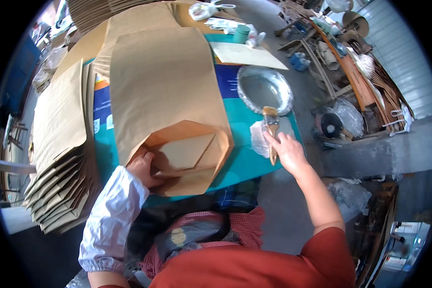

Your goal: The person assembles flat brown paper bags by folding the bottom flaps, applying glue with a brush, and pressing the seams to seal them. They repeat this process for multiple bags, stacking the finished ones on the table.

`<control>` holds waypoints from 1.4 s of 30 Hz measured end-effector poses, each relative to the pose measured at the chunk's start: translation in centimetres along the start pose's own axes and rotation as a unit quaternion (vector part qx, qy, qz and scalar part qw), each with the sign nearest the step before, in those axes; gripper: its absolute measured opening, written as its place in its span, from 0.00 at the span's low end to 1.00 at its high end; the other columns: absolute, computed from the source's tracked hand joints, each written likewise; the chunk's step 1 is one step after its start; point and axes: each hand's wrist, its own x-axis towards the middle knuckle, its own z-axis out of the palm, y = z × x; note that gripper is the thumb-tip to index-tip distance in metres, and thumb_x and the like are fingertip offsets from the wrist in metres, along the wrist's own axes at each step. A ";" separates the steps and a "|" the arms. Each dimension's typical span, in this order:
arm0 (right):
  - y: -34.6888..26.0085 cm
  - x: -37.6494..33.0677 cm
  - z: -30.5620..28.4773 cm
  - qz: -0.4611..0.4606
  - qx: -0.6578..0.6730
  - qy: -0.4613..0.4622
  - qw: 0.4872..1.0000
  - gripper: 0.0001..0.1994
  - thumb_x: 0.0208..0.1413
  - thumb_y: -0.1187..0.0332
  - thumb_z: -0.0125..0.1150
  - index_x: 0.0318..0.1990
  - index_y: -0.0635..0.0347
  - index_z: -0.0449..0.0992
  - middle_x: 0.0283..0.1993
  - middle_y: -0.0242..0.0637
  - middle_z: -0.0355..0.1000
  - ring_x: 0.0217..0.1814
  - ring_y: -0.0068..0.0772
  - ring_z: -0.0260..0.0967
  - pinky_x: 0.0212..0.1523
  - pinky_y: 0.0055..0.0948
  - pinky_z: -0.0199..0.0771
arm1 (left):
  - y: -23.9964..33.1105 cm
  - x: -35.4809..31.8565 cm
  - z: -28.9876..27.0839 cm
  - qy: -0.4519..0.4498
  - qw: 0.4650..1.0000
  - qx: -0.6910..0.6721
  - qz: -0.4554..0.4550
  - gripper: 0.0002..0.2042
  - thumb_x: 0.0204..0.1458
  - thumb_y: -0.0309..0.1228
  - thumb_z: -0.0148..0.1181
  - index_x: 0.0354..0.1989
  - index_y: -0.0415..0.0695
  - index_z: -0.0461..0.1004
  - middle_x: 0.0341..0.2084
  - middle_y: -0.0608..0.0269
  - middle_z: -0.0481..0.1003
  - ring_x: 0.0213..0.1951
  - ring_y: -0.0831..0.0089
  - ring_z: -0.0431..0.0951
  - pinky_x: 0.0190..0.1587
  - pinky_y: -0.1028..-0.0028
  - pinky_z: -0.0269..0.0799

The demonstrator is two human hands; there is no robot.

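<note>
Here, nearest to the body, a red shirt (254,264) fills the bottom of the view at six o'clock, and a pale sleeve (113,216) covers the left forearm. Taking the bag's open mouth as the centre of the dial, the left hand (146,168) is at nine o'clock, on the lip, its fingers bent inward inside the opening; how tightly they grip cannot be told.

The bag (165,77) itself, big and brown, lies flat on the teal counter (242,158), mouth toward the person, its body running off to twelve o'clock. A paler panel (185,151) shows inside the mouth.

Out at three o'clock, the right hand (290,152) has its fingers loosely spread, the index finger laid across the handle of the brush (272,129); whether it is gripped cannot be told. The brush points bristles away, handle over a clear film (259,139), bristles overlapping the near rim of a silvery bowl (289,101) toward two o'clock.

At nine o'clock stands a fanned stack (57,129) of brown paper. Farther off, at one o'clock, are a pale sheet (247,55) and a green cup (241,33); at eleven, more brown paper (115,6).
</note>
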 end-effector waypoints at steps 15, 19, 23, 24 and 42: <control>8.4 12.1 7.4 0.279 0.467 0.155 0.825 0.13 0.45 0.63 0.73 0.28 0.65 0.79 0.28 0.37 0.78 0.31 0.27 0.76 0.35 0.27 0.74 | 1.1 -2.1 2.2 0.139 0.986 0.088 0.035 0.42 0.23 0.46 0.77 0.49 0.37 0.68 0.55 0.46 0.67 0.56 0.49 0.69 0.58 0.63 0.67; 8.5 10.5 3.1 0.305 0.595 0.166 0.725 0.07 0.50 0.70 0.67 0.30 0.66 0.79 0.28 0.31 0.77 0.29 0.21 0.72 0.32 0.22 0.72 | 3.1 -3.7 -1.0 0.083 0.990 0.101 0.054 0.39 0.18 0.47 0.78 0.41 0.34 0.74 0.57 0.44 0.64 0.59 0.48 0.65 0.59 0.61 0.65; 8.6 8.9 0.8 0.119 0.539 0.039 0.833 0.09 0.52 0.73 0.66 0.40 0.64 0.81 0.34 0.32 0.77 0.37 0.21 0.72 0.39 0.22 0.72 | 3.1 -3.7 -1.0 0.126 0.986 0.086 0.069 0.50 0.13 0.46 0.80 0.52 0.34 0.68 0.62 0.43 0.57 0.63 0.46 0.60 0.62 0.61 0.62; 8.9 8.7 -0.2 0.122 0.607 -0.054 0.784 0.11 0.50 0.73 0.67 0.42 0.64 0.81 0.39 0.34 0.79 0.42 0.23 0.73 0.46 0.23 0.72 | 3.9 -3.7 -1.4 0.141 0.986 0.067 0.048 0.53 0.12 0.46 0.81 0.55 0.34 0.65 0.63 0.43 0.56 0.63 0.46 0.59 0.63 0.61 0.61; -21.3 9.3 -0.9 0.110 0.752 0.103 0.642 0.06 0.57 0.72 0.58 0.34 0.66 0.77 0.31 0.36 0.77 0.32 0.23 0.74 0.33 0.24 0.72 | 0.1 -1.8 0.3 0.111 0.983 -0.118 0.084 0.66 0.20 0.44 0.81 0.70 0.45 0.40 0.65 0.44 0.50 0.67 0.47 0.52 0.67 0.60 0.54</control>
